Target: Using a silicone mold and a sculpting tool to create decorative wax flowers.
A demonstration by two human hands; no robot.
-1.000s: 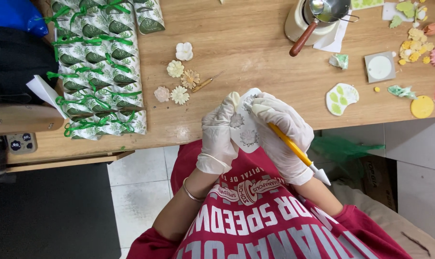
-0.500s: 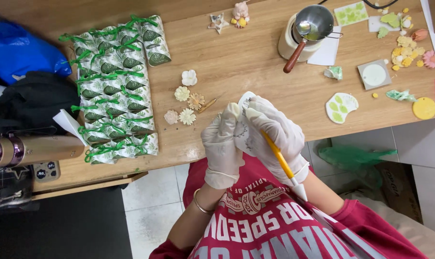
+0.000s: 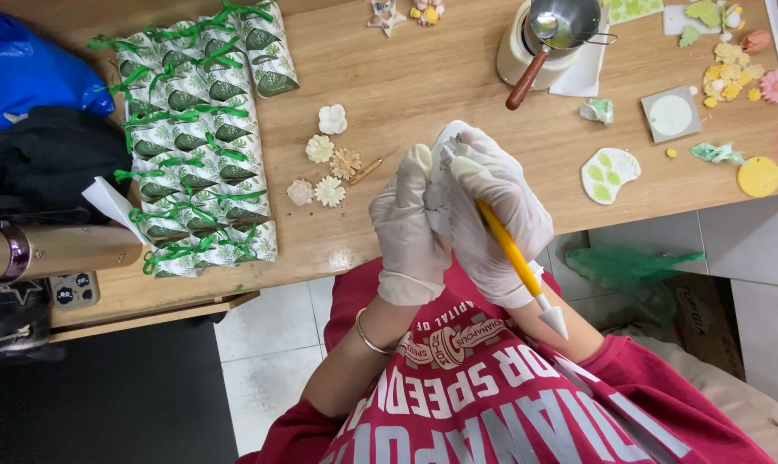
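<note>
From up here I see both gloved hands meeting just over the counter's (image 3: 423, 77) near edge. The left hand (image 3: 410, 228) and right hand (image 3: 496, 215) close together around a small pale, thin piece (image 3: 445, 150) pinched between their fingertips — each grip shut on it, the piece standing roughly upright between them. The right hand also carries a yellow-handled modelling tool (image 3: 513, 253); its long axis runs from the fingers back toward the right forearm, white cone tip pointing at the body, away from the piece. So the piece lies straight ahead of both grips, equally near each.

Just beyond the left hand lie four small cream flowers (image 3: 325, 167) and a little stick tool (image 3: 370, 167); rows of green-ribboned packets (image 3: 196, 137) sit further left. Bare wood shows ahead of the hands, between the flowers and the leaf-dotted white palette (image 3: 608, 174).
</note>
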